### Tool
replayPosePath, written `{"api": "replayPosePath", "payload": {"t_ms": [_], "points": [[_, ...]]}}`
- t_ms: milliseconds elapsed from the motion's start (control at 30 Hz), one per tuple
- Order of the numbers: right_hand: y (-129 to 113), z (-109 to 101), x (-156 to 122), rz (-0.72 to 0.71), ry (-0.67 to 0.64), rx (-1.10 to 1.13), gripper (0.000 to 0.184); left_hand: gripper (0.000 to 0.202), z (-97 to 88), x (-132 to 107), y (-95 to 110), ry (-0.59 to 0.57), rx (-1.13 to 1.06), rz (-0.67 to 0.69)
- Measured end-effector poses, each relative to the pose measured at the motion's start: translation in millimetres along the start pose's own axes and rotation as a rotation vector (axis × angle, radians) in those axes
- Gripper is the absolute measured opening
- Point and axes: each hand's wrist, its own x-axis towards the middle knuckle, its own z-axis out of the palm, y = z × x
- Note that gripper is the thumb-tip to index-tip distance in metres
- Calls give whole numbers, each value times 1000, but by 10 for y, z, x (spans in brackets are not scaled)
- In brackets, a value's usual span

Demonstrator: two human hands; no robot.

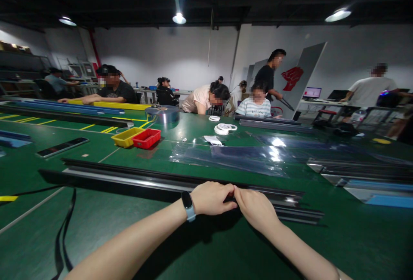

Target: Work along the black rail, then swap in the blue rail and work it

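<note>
A long black metal profile strip [129,179] lies across the green table [200,245] in front of me, with more such strips beside it. My left hand [211,198], wearing a blue wristband, rests curled on the near strip. My right hand [254,209] presses next to it, fingers closed on the same strip; the fingertips of both hands meet at one spot. What they pinch there is hidden.
Clear plastic sheets [238,155] lie beyond the strips. A yellow bin [126,137] and a red bin [146,138] stand left of centre, tape rolls [224,128] further back. More profiles [361,172] lie at right. A loose black strap [63,232] trails at left. Several people work at the far edge.
</note>
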Motion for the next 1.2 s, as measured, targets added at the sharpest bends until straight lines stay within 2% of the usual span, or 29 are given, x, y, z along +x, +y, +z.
{"api": "replayPosePath", "payload": {"t_ms": [233,1200], "points": [[14,-6,0,-39,-23,-45,23,28,2,-4,1,2,11,10],[0,0,-7,-53,-17,-85,23,30,0,-9,-16,-15,-8,16]]}}
